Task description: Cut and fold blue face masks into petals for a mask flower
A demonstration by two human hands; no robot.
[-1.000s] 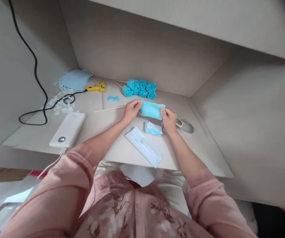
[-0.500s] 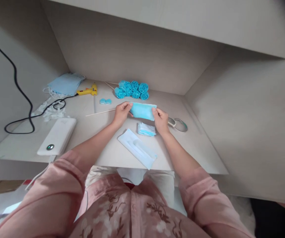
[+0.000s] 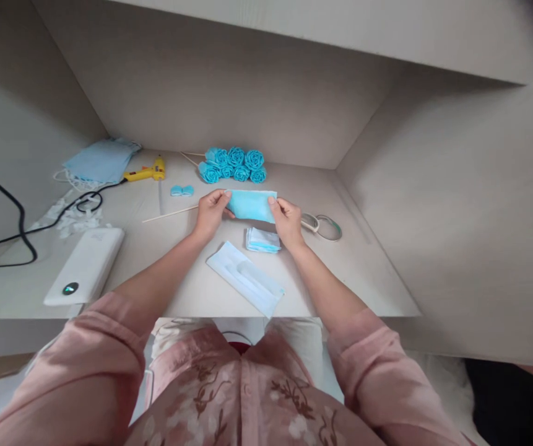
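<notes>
Both ends of the cloth (image 3: 251, 205) are pinched, left hand (image 3: 210, 214) and right hand (image 3: 288, 222) nearly closed, seemingly to keep it flat between them; the stack (image 3: 263, 240) lies handily near the right hand.

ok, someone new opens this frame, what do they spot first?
Probably the bright blue sheet, stretched mid-view between the left hand and the right hand. Then the cluster of blue flowers lying behind it near the back wall, and the yellow glue gun to their left.
</notes>
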